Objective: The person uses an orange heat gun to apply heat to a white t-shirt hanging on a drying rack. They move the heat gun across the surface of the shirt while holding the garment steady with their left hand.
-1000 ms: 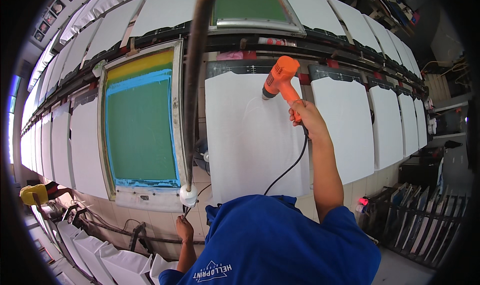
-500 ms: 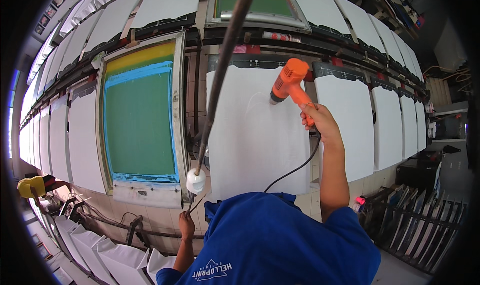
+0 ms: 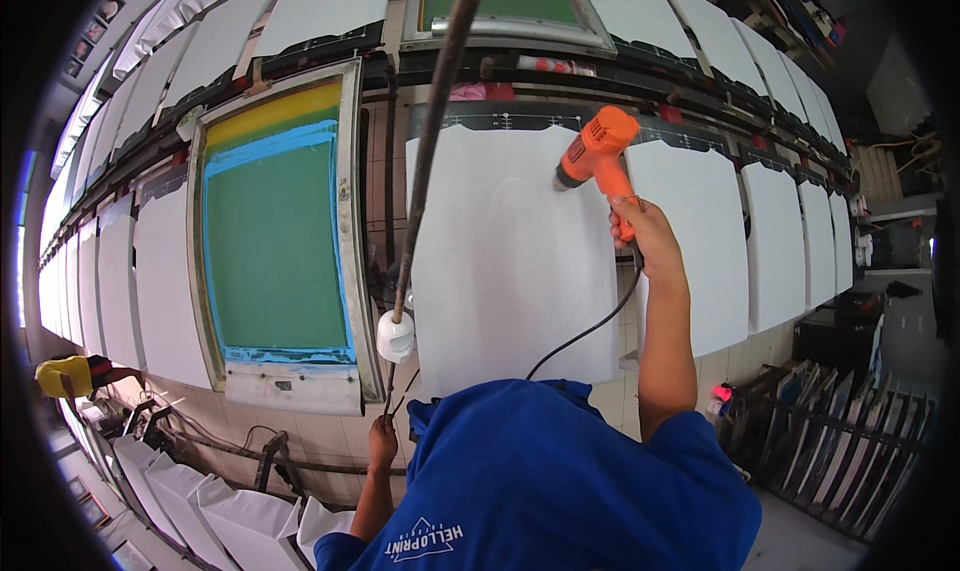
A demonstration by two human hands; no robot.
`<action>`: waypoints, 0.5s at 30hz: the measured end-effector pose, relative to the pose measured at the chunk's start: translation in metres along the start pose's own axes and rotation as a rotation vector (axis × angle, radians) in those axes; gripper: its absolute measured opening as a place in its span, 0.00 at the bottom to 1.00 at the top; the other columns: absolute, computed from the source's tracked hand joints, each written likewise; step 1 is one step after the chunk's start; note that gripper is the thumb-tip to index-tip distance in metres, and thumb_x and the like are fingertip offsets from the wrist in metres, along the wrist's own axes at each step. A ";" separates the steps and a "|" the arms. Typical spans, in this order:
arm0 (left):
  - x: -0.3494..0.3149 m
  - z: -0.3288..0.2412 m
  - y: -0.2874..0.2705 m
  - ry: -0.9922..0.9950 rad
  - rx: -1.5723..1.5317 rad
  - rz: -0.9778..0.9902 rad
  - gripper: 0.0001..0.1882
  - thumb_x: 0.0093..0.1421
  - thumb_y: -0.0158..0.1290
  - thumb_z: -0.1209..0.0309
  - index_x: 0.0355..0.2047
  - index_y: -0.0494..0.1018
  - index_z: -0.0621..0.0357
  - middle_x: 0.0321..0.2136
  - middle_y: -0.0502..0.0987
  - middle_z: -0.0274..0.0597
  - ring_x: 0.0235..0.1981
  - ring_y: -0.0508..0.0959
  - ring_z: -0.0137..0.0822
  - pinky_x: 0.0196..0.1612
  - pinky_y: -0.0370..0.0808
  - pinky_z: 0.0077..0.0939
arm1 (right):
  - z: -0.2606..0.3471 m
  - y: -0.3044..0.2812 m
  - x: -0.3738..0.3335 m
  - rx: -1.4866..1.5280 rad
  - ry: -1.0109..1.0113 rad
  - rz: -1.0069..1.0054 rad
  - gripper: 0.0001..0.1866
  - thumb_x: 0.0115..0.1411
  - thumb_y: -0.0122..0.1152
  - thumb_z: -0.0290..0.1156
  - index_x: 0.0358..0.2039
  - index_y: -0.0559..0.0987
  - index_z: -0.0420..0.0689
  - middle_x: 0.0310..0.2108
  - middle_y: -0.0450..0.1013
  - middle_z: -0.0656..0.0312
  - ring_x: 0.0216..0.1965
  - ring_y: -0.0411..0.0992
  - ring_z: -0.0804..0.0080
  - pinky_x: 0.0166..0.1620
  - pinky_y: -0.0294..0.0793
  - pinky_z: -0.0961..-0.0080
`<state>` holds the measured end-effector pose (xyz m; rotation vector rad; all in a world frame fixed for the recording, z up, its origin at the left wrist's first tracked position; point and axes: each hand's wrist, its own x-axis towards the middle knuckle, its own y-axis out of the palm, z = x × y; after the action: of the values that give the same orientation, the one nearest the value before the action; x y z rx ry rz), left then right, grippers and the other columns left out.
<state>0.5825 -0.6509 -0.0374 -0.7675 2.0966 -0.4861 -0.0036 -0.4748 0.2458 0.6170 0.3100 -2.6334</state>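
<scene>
**Heat gun of orange plastic (image 3: 606,131), tilted toward white cloth panel (image 3: 510,271)**

Nearest, the blue-shirted person's right hand (image 3: 645,233) is wrapped around the handle, a grip that likely keeps the dark nozzle aimed down-left at the panel's upper right part; whether its tip touches cannot be told. The gun's slim black cord (image 3: 590,330) curves loosely below, probably leaving the wrist free. The left hand (image 3: 382,443), low and well apart, appears closed on a thin dark cable (image 3: 391,386) beneath a rounded white fitting (image 3: 395,338), which hangs from a brown metal rod (image 3: 432,151).

The panel lies flat over a black board (image 3: 480,120) with white markings. To its left sits a metal-framed green mesh screen (image 3: 270,251) edged in blue, perhaps set aside so this panel stays uncovered. Farther off, dark rails (image 3: 610,89) run between rows of similar white panels (image 3: 690,246); pale floor tiles (image 3: 335,433) show below, and a black rack of upright frames (image 3: 845,441) stands at right.
</scene>
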 end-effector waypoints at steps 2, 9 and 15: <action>0.000 -0.001 0.001 -0.016 -0.027 0.011 0.17 0.67 0.39 0.65 0.36 0.73 0.67 0.26 0.74 0.54 0.28 0.75 0.50 0.34 0.70 0.41 | 0.004 0.000 -0.007 -0.001 0.030 0.002 0.17 0.57 0.61 0.43 0.34 0.73 0.40 0.23 0.68 0.67 0.23 0.69 0.81 0.24 0.68 0.83; 0.000 -0.011 0.003 -0.033 -0.035 0.025 0.18 0.66 0.41 0.64 0.39 0.74 0.68 0.27 0.76 0.54 0.27 0.77 0.45 0.33 0.72 0.37 | -0.001 0.003 -0.032 -0.041 0.037 0.036 0.17 0.57 0.61 0.43 0.33 0.73 0.40 0.23 0.68 0.67 0.22 0.68 0.80 0.24 0.68 0.83; -0.007 -0.002 0.005 0.005 -0.081 0.043 0.19 0.66 0.41 0.63 0.41 0.75 0.68 0.31 0.79 0.53 0.27 0.79 0.42 0.33 0.75 0.34 | -0.012 -0.002 -0.044 -0.086 -0.023 -0.004 0.17 0.58 0.61 0.43 0.32 0.73 0.40 0.23 0.68 0.67 0.23 0.69 0.80 0.24 0.68 0.82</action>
<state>0.5829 -0.6423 -0.0349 -0.7665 2.1440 -0.3820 0.0357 -0.4546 0.2562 0.5579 0.4159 -2.6138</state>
